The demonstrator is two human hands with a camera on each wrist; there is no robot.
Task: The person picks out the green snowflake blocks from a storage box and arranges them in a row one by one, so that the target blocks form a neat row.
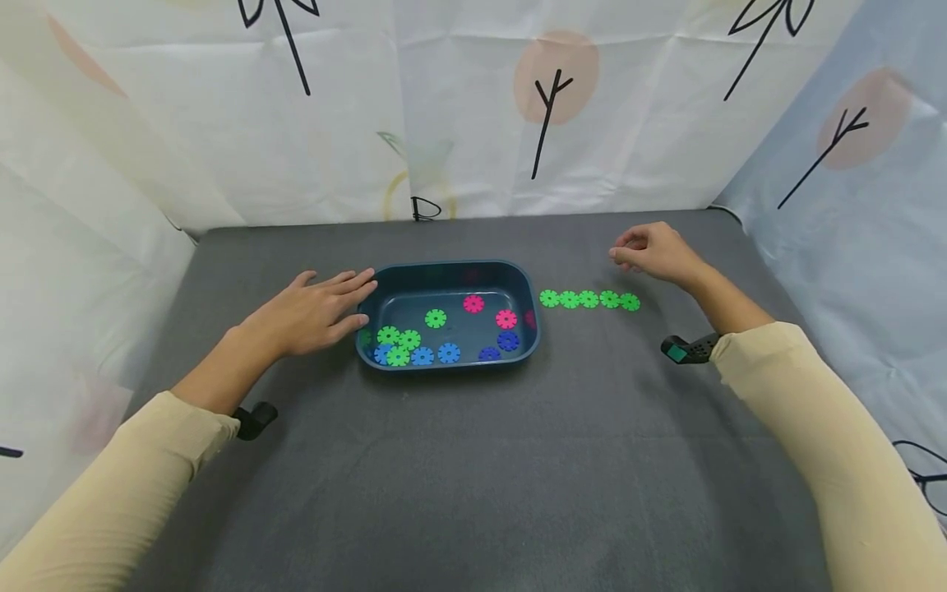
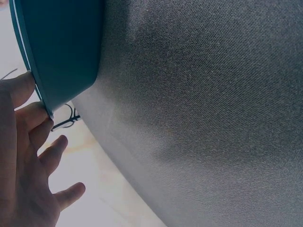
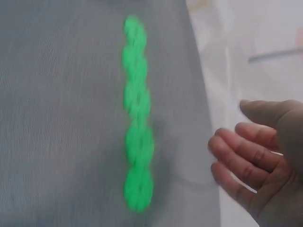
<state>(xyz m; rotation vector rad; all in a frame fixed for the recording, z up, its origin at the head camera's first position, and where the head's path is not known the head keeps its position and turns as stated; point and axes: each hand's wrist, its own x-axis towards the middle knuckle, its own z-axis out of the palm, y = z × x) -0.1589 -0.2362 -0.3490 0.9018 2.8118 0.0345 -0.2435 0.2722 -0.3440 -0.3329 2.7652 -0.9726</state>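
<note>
My left hand (image 1: 314, 316) rests at the left end of a dark blue tray (image 1: 414, 278), fingers stretched out over the table side. In the left wrist view the thumb and a finger touch the rim of the tray (image 2: 61, 47). Inside lie several notched plastic discs: green discs (image 1: 436, 318), blue discs (image 1: 448, 353) and pink discs (image 1: 473, 303). To the right of the tray runs a straight row of several green discs (image 1: 588, 299), edge to edge. My right hand (image 1: 654, 251) hovers behind the row's right end, fingers loosely bent and holding nothing.
A grey cloth-covered table (image 1: 473, 460) spreads under everything. White patterned curtains (image 1: 473, 107) stand along its back and both sides. A black wrist device (image 1: 690, 349) sits at the right cuff, another device (image 1: 256, 419) at the left.
</note>
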